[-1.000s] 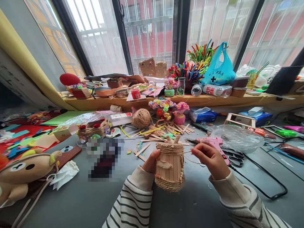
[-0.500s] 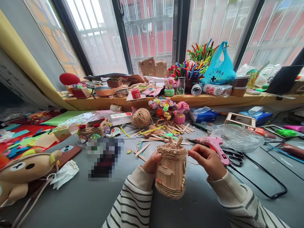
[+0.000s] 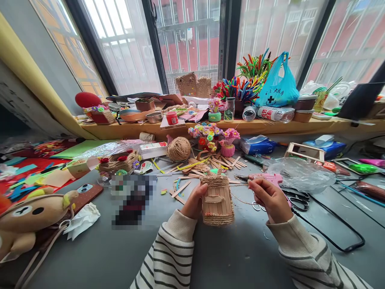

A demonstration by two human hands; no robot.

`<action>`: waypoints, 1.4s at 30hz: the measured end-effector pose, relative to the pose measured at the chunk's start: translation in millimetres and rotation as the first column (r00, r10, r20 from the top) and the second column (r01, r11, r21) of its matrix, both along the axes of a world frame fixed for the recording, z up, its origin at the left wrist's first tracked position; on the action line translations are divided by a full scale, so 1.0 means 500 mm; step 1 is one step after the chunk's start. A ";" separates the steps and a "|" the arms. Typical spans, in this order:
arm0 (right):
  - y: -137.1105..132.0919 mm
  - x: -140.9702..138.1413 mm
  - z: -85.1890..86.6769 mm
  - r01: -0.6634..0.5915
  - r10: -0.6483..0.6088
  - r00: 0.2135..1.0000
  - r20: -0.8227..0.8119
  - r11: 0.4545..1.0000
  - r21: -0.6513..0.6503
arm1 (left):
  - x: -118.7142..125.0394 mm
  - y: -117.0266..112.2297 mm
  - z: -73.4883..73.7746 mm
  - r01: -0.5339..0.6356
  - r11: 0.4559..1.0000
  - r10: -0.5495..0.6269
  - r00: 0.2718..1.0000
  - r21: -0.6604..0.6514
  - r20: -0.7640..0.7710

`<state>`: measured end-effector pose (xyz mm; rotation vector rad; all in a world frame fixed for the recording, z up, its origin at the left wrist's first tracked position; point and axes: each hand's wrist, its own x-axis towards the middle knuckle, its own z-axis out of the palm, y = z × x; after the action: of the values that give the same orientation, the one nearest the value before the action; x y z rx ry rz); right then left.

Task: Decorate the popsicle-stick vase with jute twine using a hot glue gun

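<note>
My left hand (image 3: pixel 194 201) grips the left side of a small craft-stick pot (image 3: pixel 217 206), its fingers partly hidden behind it. Twine is wound round the pot's top and bottom, and a short stick piece sits across its front. Pinched between the fingertips of my right hand (image 3: pixel 267 197) is a strand of twine (image 3: pixel 240 185), drawn out from the upper right of the pot. A loose length of twine hangs in a curve below the strand. Behind my right hand lies a pink glue gun (image 3: pixel 272 179), partly covered.
Craft sticks (image 3: pixel 207 170) lie scattered beyond the pot, near a ball of twine (image 3: pixel 178 149). Scissors (image 3: pixel 297 200) and a black cord (image 3: pixel 339 247) are on the right. A plush bear (image 3: pixel 36 218), a phone (image 3: pixel 90 192) and a crumpled tissue (image 3: pixel 82 220) lie at left.
The pot has tipped so its front faces me more and its base is higher. My right hand has moved right and slightly down, stretching the twine strand away from the pot.
</note>
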<state>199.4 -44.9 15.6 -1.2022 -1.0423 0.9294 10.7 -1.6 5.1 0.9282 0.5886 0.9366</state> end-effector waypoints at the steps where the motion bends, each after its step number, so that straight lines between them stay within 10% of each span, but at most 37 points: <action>1: 0.000 0.002 0.001 -0.009 0.009 1.000 -0.030 1.000 0.009 | 0.001 0.004 -0.004 -0.031 0.999 0.032 0.999 0.004 -0.003; 9: -0.002 0.005 0.008 -0.293 0.299 0.908 -0.292 0.954 0.065 | 0.005 0.029 -0.036 -0.093 0.992 0.100 0.991 0.082 -0.083; 26: 0.008 0.015 0.022 -0.259 0.247 0.812 -0.529 0.964 0.052 | 0.003 0.006 0.007 -0.160 0.978 0.181 0.969 -0.134 0.166; 34: 0.022 0.006 -0.032 0.034 -0.037 0.999 -0.008 0.982 -0.188 | -0.011 0.019 0.017 -0.470 0.841 0.536 0.789 -0.269 0.299; 42: 0.033 0.028 -0.064 0.125 -0.129 0.805 0.579 0.991 0.047 | -0.009 0.015 0.021 -0.459 0.830 0.539 0.806 -0.317 0.244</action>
<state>213.6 -28.3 -16.5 -1.5818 -1.4217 0.4456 6.2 6.1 15.3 0.3742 0.6619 1.4295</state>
